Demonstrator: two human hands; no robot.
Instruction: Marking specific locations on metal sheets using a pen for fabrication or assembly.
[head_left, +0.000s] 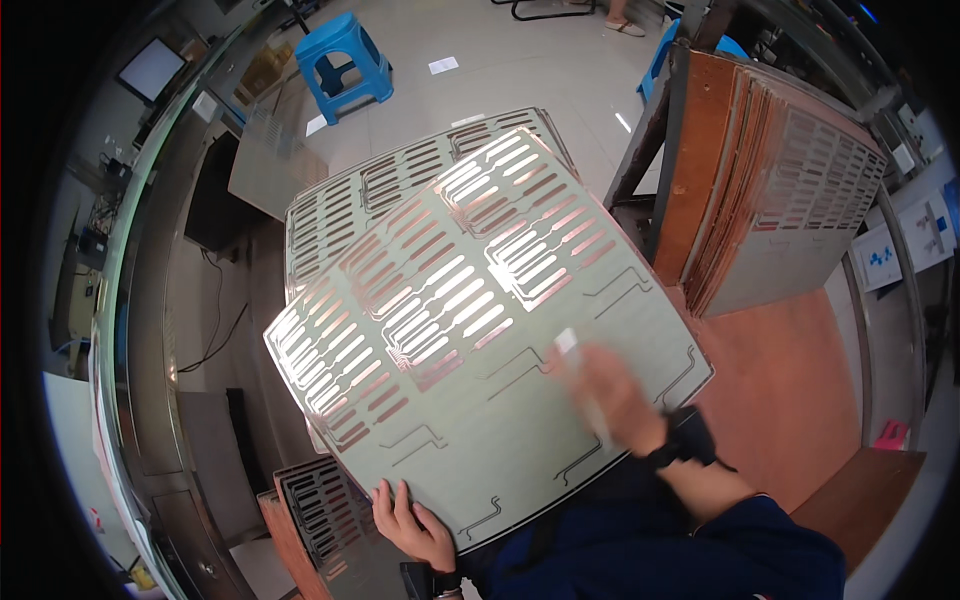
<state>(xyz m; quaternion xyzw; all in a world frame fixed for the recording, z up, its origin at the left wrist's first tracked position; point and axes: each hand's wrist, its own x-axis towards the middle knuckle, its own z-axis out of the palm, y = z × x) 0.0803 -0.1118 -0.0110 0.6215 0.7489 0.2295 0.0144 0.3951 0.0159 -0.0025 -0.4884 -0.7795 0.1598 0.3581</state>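
Note:
A large pale-green circuit board panel (545,410) with shiny copper traces lies tilted in front of me, its near edge by my lap. My left hand (412,525) grips its lower left edge, fingers along the rim. Over the right part of the panel, my right hand (612,395) is smeared by motion. A small white piece (567,341) sticks out from its fingers; its kind I cannot make out. Beneath and beyond the panel, more similar panels (335,225) show their dark slot patterns.
At right, a thick stack of panels (790,200) leans on edge behind a brown board (687,150), above a reddish-brown surface (780,380). Another panel stack (325,510) stands at lower left. A blue stool (345,65) is on the tiled floor; a person's foot (625,27) shows far off.

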